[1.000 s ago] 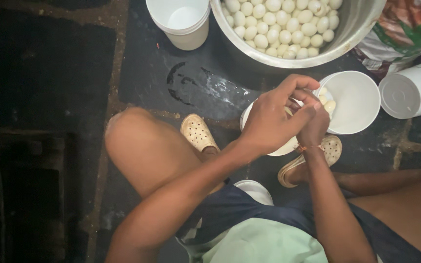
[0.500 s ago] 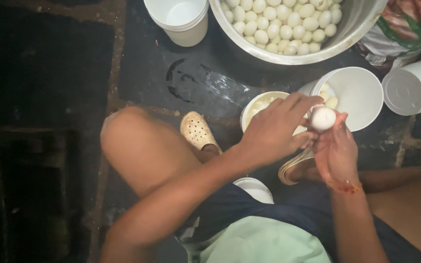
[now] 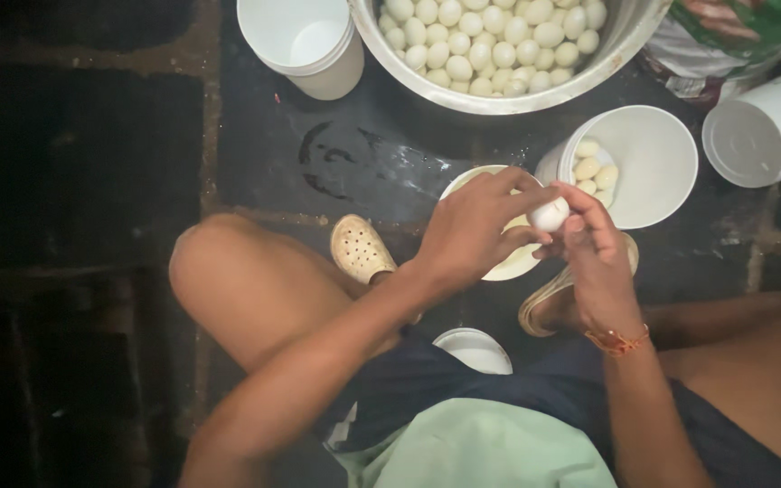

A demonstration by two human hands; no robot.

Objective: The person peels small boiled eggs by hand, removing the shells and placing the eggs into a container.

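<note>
white, smooth peeled egg (image 3: pixel 550 215) pinched between both hands over a shallow bowl (image 3: pixel 499 267), so scraps would likely drop in. left hand (image 3: pixel 476 233) and right hand (image 3: pixel 595 255) each have a closed fingertip grip on it. beside them, a white tub (image 3: pixel 657 158) holds a few eggs; a metal basin (image 3: pixel 499 95) is heaped with more on the dark floor (image 3: pixel 255 172).

stacked white cups (image 3: pixel 305 45), a beige clog (image 3: pixel 362 248), dark floor (image 3: pixel 92 136).
</note>
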